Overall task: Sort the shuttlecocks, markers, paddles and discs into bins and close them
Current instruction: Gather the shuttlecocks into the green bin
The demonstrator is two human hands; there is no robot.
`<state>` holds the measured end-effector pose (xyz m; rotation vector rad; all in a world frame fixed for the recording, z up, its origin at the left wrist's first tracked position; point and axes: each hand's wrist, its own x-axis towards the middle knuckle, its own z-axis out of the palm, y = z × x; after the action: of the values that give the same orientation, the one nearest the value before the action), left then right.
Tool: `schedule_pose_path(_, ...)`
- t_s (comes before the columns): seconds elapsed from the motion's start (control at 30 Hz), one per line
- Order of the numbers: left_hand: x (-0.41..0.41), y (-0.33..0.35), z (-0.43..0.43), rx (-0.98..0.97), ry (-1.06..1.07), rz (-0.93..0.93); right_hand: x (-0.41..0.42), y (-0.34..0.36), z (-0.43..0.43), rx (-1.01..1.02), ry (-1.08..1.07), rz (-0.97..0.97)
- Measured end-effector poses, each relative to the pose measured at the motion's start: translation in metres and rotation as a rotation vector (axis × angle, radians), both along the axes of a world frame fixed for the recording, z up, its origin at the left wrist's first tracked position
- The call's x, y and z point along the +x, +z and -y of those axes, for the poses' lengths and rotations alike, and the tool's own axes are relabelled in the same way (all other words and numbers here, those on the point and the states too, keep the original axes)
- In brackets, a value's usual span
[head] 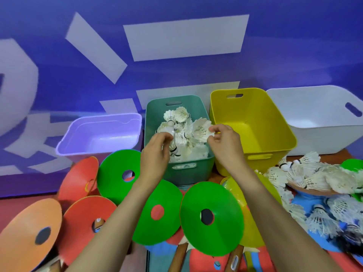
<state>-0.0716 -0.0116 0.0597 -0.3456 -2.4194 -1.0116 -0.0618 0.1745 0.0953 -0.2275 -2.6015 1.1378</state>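
Shuttlecocks (pixel 181 134) fill the green bin (pixel 176 171) in front of you, where your left hand (pixel 157 152) curls down onto the pile and your right hand (pixel 224 142) pinches one white shuttlecock (pixel 202 128) over it.

A blue wall (pixel 59 61) is filling the upper half of the view, with large pale grey shapes (pixel 184 36) printed across it. Below, a reddish-brown surface (pixel 332 154) is showing at the right, and a red stretch of it (pixel 11 203) is lying at the left.
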Motion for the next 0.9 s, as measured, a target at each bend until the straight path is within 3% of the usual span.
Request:
schedule_pose_path(0.1, -0.04, -0.017, 0.009, -0.166, 0.062, 0.289, -0.025, -0.003, 0.003, 0.082, 0.015, 0.061)
schedule_pose_path(0.2, -0.062, -0.023, 0.011, -0.419, -0.046, 0.658, -0.041, -0.004, 0.004, 0.181, 0.064, 0.135)
schedule_pose_path(0.3, -0.067, -0.022, 0.01, -0.384, -0.044, 0.65, -0.056, -0.007, 0.008, 0.309, 0.116, 0.244)
schedule_pose_path(0.5, -0.073, -0.027, 0.008, -0.601, -0.158, 0.751, -0.079, -0.017, 0.026, 0.438, 0.288, 0.507)
schedule_pose_path(0.67, -0.076, -0.029, 0.002, -0.699, -0.241, 0.976, -0.077, -0.024, 0.026, 0.552, 0.333, 0.495)
schedule_pose_path(0.73, -0.072, -0.022, 0.0, -0.696, -0.183, 0.906, -0.071, -0.027, 0.022, 0.533, 0.342, 0.459)
schedule_pose_path(0.8, -0.063, -0.009, -0.002, -0.648, -0.07, 0.708, -0.062, -0.027, 0.016, 0.481, 0.363, 0.399)
schedule_pose_path(0.9, -0.04, 0.005, -0.003, -0.448, -0.039, 0.506, -0.042, -0.024, 0.006, 0.352, 0.365, 0.273)
